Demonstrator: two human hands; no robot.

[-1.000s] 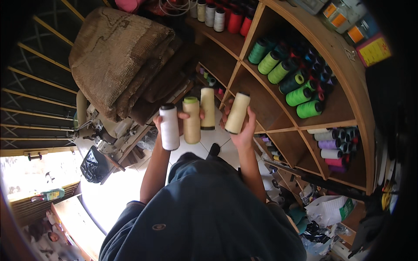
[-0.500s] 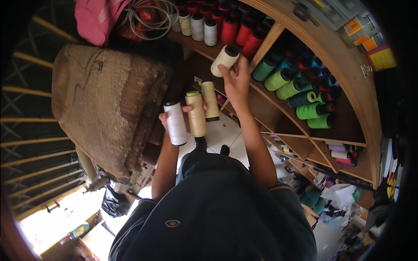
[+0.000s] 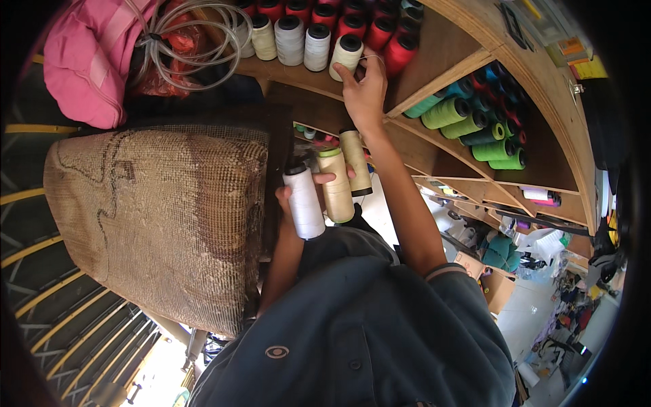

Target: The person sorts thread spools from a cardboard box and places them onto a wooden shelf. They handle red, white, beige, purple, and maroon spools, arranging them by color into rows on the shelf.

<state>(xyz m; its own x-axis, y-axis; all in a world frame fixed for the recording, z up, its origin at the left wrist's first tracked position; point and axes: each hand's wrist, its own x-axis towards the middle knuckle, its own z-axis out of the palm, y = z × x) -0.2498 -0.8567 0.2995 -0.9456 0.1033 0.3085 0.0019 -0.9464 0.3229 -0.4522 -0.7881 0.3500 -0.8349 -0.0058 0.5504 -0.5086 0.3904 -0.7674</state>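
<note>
My left hand [image 3: 285,201] is closed on three thread spools held side by side between its fingers: a white spool [image 3: 305,207], a pale yellow spool [image 3: 336,190] with a light green top, and a beige spool [image 3: 355,163] partly behind the fingers. Up at the shelf, my right hand [image 3: 366,95] grips a cream thread spool [image 3: 344,61] with a black top from its right side. That spool is upright at the front of the row, beside a white spool [image 3: 317,47] and in front of red spools [image 3: 351,28].
Wooden shelving [image 3: 468,76] curves along the right, with green spools [image 3: 444,114] lying in the neighbouring compartment. A brown woven cover [image 3: 163,224] drapes a bulky thing at left. Above it are a pink cloth [image 3: 88,68] and a coiled clear hose [image 3: 196,85].
My right hand has carried the cream spool up and over to the shelf's front row, turning it from tilted to upright. The left hand still holds its three spools. The view has shifted.
</note>
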